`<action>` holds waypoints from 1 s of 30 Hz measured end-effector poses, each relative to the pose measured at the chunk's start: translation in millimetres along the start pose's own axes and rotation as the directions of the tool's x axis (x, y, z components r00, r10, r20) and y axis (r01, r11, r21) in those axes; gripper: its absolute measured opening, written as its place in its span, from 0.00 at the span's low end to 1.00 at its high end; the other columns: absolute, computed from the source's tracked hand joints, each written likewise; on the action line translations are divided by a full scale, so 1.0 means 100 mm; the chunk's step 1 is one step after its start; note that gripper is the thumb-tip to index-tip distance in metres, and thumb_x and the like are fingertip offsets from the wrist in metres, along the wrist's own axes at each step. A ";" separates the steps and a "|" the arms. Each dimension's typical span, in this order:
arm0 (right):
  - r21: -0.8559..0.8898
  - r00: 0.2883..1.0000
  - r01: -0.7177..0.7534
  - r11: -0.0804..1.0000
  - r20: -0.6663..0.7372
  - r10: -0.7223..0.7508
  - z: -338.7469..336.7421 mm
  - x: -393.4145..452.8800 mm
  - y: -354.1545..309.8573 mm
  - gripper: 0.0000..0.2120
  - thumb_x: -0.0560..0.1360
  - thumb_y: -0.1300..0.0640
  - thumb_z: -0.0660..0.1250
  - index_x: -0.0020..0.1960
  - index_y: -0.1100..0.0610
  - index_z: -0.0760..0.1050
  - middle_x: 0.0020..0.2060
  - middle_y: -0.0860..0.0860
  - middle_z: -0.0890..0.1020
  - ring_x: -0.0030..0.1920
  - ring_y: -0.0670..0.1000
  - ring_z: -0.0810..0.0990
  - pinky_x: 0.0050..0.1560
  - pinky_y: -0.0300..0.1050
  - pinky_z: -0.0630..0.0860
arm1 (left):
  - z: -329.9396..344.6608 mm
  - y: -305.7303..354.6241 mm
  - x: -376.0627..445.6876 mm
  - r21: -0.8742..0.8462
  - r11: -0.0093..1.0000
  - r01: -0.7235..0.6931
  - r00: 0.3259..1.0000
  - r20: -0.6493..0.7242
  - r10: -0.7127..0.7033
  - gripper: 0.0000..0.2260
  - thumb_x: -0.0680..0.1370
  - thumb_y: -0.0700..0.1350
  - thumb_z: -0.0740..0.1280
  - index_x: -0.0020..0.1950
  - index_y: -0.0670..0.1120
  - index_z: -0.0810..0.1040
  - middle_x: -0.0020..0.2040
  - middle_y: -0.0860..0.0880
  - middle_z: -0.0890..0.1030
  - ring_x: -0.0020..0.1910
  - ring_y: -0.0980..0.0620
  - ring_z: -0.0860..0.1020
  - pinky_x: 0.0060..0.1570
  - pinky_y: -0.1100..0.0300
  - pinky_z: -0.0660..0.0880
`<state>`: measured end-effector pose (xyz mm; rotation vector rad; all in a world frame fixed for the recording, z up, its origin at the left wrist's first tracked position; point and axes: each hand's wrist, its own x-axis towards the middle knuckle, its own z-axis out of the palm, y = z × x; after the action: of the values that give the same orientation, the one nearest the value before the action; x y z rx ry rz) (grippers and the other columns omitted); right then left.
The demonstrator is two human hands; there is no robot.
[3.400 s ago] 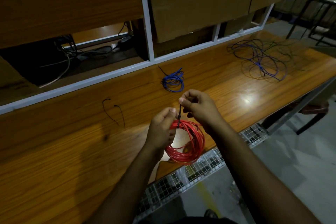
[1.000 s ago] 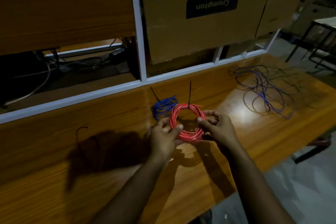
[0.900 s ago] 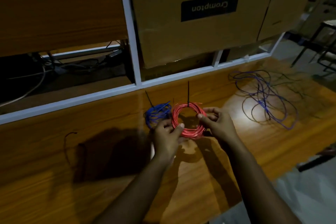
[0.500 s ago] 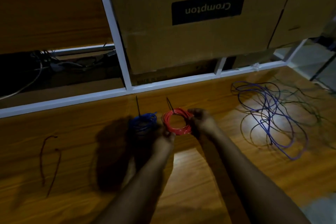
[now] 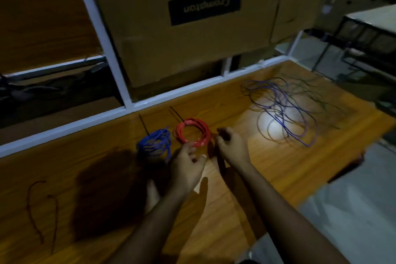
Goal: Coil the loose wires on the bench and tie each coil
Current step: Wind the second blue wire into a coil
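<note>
I had the red coil (image 5: pixel 192 134) lying flat on the wooden bench (image 5: pixel 267 169), with the black tail of its cable tie (image 5: pixel 176 115) sticking out toward the white frame rail (image 5: pixel 150 100). Just to its left sat the blue coil (image 5: pixel 156 144), also bound, its own black tie tail (image 5: pixel 144 124) pointing the same way. So, as I judged it, two coils were wound and tied.

My left hand (image 5: pixel 186 167) hung over the near edge of the red coil with the fingers loosely spread, the tips at or just above the wire; I could not tell whether they touched it, and they held nothing. My right hand (image 5: pixel 231 146) was just beside the coil on its right, fingers relaxed and slightly curled, empty as far as the blur let me see.

What was left lay well apart to my right: a loose tangle of blue wire (image 5: pixel 282 111), with thinner dark strands (image 5: pixel 317 96) spread beyond it. Off to my far left, two spare ties (image 5: pixel 42 210) waited on the bench. By my reckoning the next job was gathering that tangle, with at least one more coil to wind and tie.
</note>
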<state>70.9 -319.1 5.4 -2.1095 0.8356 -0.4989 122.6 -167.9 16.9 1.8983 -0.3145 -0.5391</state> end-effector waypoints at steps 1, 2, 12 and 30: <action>-0.006 1.000 -0.005 1.000 -0.022 0.004 -0.04 -0.13 0.01 0.15 0.80 0.56 0.66 0.66 0.56 0.76 0.57 0.50 0.83 0.53 0.44 0.79 0.48 0.26 0.71 | 0.00 0.03 -0.04 0.020 0.999 -0.036 0.998 0.051 0.035 0.22 0.78 0.46 0.70 0.71 0.53 0.71 0.62 0.55 0.77 0.56 0.57 0.76 0.54 0.44 0.80; -0.001 0.999 -0.008 1.000 -0.041 0.008 -0.08 -0.26 0.03 0.15 0.80 0.57 0.66 0.66 0.56 0.76 0.56 0.50 0.83 0.52 0.42 0.78 0.45 0.22 0.70 | 0.00 0.06 -0.08 0.039 0.996 -0.076 0.992 0.103 0.072 0.21 0.78 0.46 0.70 0.70 0.55 0.71 0.60 0.58 0.77 0.56 0.59 0.76 0.53 0.46 0.80; 0.029 0.957 -0.057 0.998 -0.282 0.063 -0.76 -0.80 0.38 0.17 0.79 0.57 0.67 0.68 0.54 0.74 0.56 0.49 0.82 0.51 0.43 0.80 0.43 0.22 0.70 | 0.45 0.41 -0.33 -0.004 0.961 -0.278 0.877 0.408 0.255 0.22 0.79 0.45 0.68 0.72 0.55 0.68 0.58 0.61 0.78 0.59 0.59 0.76 0.56 0.54 0.77; -0.388 0.993 0.116 0.914 0.061 -0.100 -1.59 0.26 1.55 0.10 0.77 0.50 0.64 0.56 0.47 0.81 0.46 0.48 0.74 0.47 0.53 0.78 0.42 0.46 0.72 | 2.06 0.75 0.08 0.154 0.950 -0.273 0.947 0.217 0.237 0.23 0.77 0.49 0.67 0.72 0.54 0.69 0.60 0.51 0.76 0.59 0.52 0.75 0.58 0.53 0.75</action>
<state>-65.3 -494.6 -19.0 -2.5359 0.8528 -0.3655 27.9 -365.2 20.3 1.9433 -0.7520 -0.5354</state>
